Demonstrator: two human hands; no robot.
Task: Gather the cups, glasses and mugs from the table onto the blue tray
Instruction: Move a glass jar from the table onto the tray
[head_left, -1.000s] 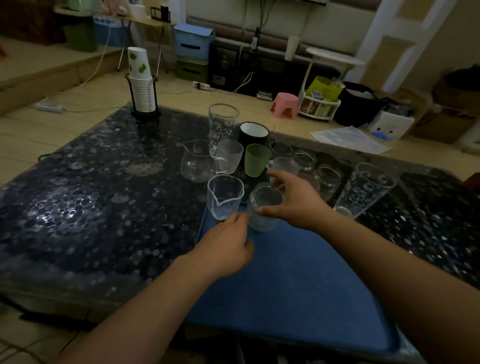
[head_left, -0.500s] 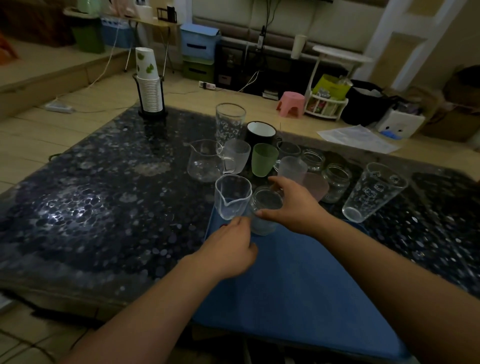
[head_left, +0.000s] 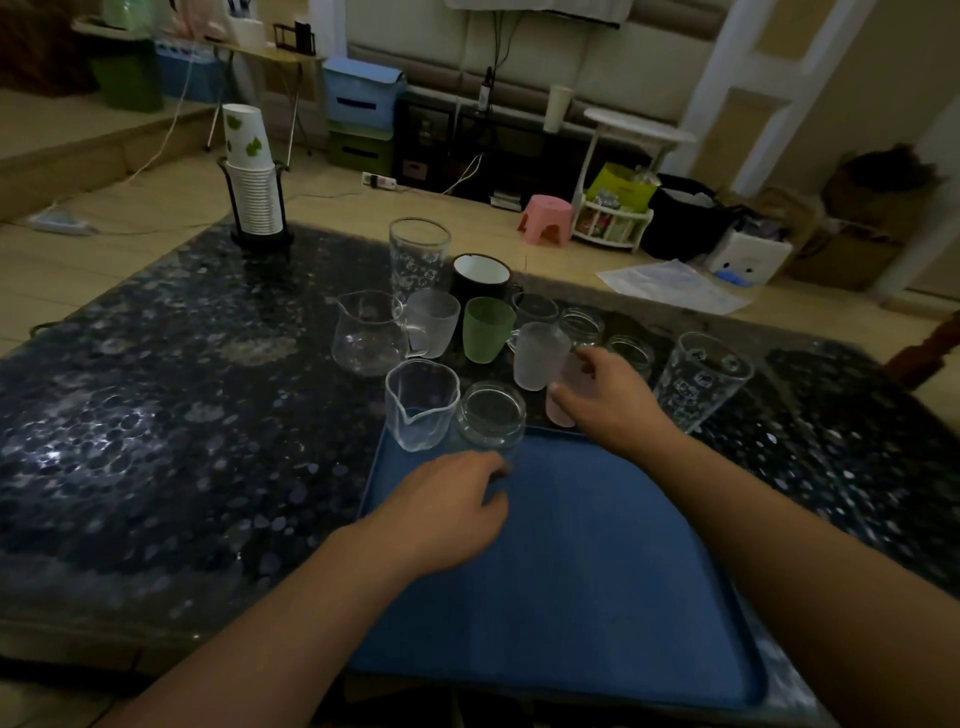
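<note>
The right hand (head_left: 608, 400) curls around a pink cup (head_left: 563, 400) just beyond the blue tray (head_left: 597, 571), while the left hand (head_left: 441, 509) hovers loosely curled, holding nothing, just before a clear jar (head_left: 491, 415) and spouted beaker (head_left: 421, 402) at the tray's far edge.

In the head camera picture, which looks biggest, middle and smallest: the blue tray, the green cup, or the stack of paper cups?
1. blue tray, by far the largest.
2. stack of paper cups, taller than the cup though farther away.
3. green cup, smallest.
</note>
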